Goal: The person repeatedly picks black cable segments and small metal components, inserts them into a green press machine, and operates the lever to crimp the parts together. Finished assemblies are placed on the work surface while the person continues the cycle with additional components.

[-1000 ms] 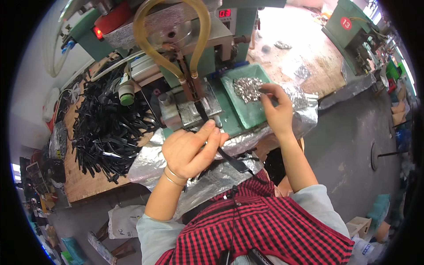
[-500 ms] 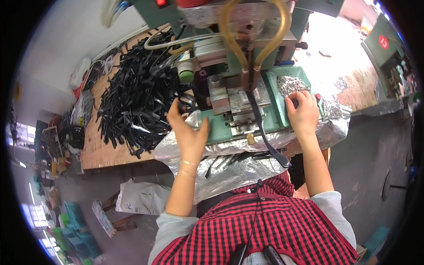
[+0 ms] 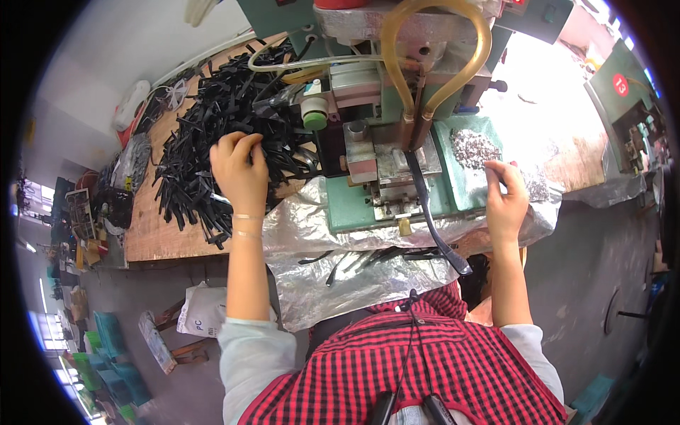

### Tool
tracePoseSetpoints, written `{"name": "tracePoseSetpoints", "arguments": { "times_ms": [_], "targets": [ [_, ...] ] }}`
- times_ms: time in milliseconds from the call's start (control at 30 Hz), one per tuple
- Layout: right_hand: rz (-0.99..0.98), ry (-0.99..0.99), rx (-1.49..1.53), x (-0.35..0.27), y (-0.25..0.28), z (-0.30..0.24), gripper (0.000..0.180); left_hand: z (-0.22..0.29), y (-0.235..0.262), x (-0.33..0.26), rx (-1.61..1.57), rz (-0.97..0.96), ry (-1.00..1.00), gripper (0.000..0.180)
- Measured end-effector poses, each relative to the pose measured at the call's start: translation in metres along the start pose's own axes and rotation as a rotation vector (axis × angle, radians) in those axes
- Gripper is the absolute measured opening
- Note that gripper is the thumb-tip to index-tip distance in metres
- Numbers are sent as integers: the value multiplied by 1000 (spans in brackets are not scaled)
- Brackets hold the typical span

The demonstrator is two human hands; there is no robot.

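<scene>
So starting at the left: the left hand (image 3: 239,173) is down in the pile of black strips (image 3: 212,134) on the wooden bench (image 3: 145,237), fingers curled over and grabbing into the pile, though I can't tell how many strips it's got. The pile spreads out toward 10 and 11 o'clock from that hand, strips pointing every which way.

In the middle there's the green press (image 3: 397,127) with one long black strip (image 3: 432,212) lying in its clamp. That strip runs from about 12 o'clock down to 5 o'clock, its free end hanging over the crinkly foil sheet (image 3: 319,241) toward the person.

On the right, the right hand (image 3: 506,202) is at 3 o'clock from that strip and clearly the closer of the two. Its fingertips are pinched together, touching the heap of small metal bits (image 3: 473,145) in the green tray (image 3: 460,180) at its 11 o'clock; whether it's actually holding a bit, can't tell
</scene>
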State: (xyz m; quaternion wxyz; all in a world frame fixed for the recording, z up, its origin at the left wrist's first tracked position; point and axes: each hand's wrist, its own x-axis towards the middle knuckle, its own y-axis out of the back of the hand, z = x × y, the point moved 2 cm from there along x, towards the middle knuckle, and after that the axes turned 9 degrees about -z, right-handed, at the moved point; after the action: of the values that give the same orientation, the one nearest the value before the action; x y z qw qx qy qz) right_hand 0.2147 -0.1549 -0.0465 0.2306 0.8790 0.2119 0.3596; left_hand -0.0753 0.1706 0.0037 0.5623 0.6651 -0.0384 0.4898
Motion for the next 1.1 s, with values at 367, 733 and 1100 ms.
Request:
{"name": "tracePoseSetpoints", "arguments": {
  "times_ms": [367,733,1100],
  "targets": [
    [69,-11,-261,-23,17,13,15,-50,-60,-23,144,-185,-138,14],
    [-100,227,436,48,-23,-105,19,1,-51,-26,-933,-26,362,10],
    [-182,-130,888,41,-44,-119,46,110,49,-6,-1202,264,117,12]
  ]
}}
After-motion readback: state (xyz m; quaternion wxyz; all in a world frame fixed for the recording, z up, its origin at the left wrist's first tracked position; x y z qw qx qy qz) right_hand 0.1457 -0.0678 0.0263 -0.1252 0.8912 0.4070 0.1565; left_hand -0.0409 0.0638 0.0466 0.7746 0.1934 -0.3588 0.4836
